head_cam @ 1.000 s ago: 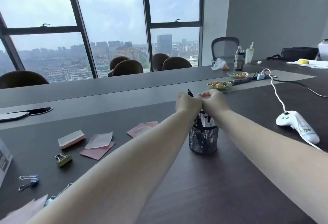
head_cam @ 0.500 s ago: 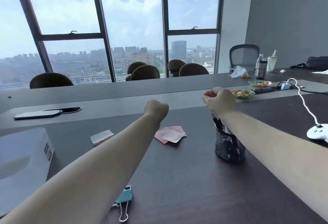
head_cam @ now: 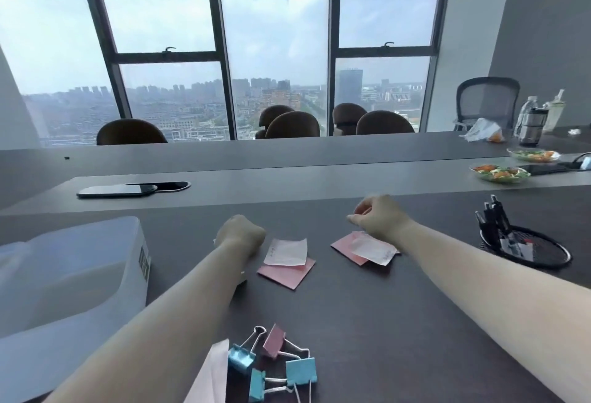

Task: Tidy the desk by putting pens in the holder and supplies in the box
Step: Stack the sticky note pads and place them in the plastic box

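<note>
**Both hands curled over the sticky notes, pens already in the holder**

The right hand (head_cam: 380, 222) hovers with its fingers curled loosely inward, thumb and forefinger close together; whether they pinch anything I cannot tell, as the fingertips are blurred. It hangs just above the far edge of a pink-and-white sticky note pair (head_cam: 364, 248), which suggests these papers are the next supplies to go. The left hand (head_cam: 240, 234) is balled into a fist, apparently empty, just beside a second note pair (head_cam: 286, 258) towards the middle of the desk (head_cam: 399, 322).

The pens (head_cam: 491, 220) stand upright in the mesh holder (head_cam: 543, 255) near the desk's right edge, so that part looks done. The translucent box (head_cam: 73, 271) sits at the left edge, well apart from the right hand; the left arm lies between the box and the notes. Binder clips (head_cam: 271, 361), blue and pink, lie bunched by the near edge beside a loose paper (head_cam: 211, 374), unsorted as yet. Thin notes lying flat may be fiddly to lift.
</note>
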{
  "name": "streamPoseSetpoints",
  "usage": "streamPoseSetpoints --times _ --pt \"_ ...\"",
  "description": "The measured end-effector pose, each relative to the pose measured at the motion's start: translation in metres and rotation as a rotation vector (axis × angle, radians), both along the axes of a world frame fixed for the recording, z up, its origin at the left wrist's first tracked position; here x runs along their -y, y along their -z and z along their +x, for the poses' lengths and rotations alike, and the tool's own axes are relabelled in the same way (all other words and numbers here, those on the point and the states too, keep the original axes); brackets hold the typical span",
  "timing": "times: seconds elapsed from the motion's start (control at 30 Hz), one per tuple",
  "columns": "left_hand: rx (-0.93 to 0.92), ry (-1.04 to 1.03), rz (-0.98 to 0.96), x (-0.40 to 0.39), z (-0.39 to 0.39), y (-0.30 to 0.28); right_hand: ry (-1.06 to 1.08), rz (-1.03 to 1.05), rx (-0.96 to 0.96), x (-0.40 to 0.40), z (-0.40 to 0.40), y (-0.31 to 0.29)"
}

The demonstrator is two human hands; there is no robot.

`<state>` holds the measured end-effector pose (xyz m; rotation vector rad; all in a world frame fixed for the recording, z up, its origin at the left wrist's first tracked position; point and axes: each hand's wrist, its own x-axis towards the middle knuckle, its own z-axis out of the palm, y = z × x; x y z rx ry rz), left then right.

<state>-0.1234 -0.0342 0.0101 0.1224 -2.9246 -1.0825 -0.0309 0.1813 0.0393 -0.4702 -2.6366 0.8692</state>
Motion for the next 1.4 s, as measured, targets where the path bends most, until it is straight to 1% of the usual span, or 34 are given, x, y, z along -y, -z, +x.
streamPoseSetpoints --times 0.07,0.2,0.27,0.57,0.7,0.77,0.83,0.93,1.03,1.13,1.2,1.3,1.4 --pt "0.024 -0.038 -0.062 0.010 -0.010 0.010 0.010 0.021 0.090 -0.001 -0.010 0.012" --pt "0.019 -0.101 -0.079 0.020 -0.022 0.021 0.099 0.144 0.359 -0.003 -0.016 0.026" --pt "0.014 -0.114 -0.100 0.021 -0.027 0.024 0.141 0.148 0.447 -0.005 -0.017 0.028" --pt "0.061 -0.170 -0.154 0.017 -0.041 0.031 0.134 0.142 0.543 -0.009 -0.026 0.028" --pt "0.113 -0.184 -0.126 0.019 -0.046 0.030 0.160 0.153 0.598 -0.012 -0.029 0.025" --pt "0.156 -0.196 -0.083 0.021 -0.050 0.027 0.156 0.129 0.605 -0.011 -0.032 0.022" --pt "0.196 -0.196 -0.061 0.021 -0.053 0.025 0.117 0.084 0.655 -0.008 -0.034 0.019" --pt "0.228 -0.153 -0.140 0.020 -0.055 0.025 0.059 -0.054 0.725 -0.002 -0.031 0.017" --pt "0.234 -0.139 -0.168 0.020 -0.054 0.024 0.059 -0.075 0.707 -0.004 -0.032 0.020" --pt "0.243 -0.153 -0.172 0.020 -0.052 0.025 0.046 -0.179 0.686 -0.006 -0.033 0.027" --pt "0.204 -0.154 -0.163 0.016 -0.050 0.025 0.038 -0.242 0.613 -0.005 -0.033 0.031" --pt "0.150 -0.198 -0.113 0.008 -0.049 0.027 0.016 -0.245 0.480 -0.002 -0.031 0.032" --pt "0.119 -0.240 -0.106 0.006 -0.045 0.032 -0.038 -0.331 0.357 0.001 -0.031 0.035"
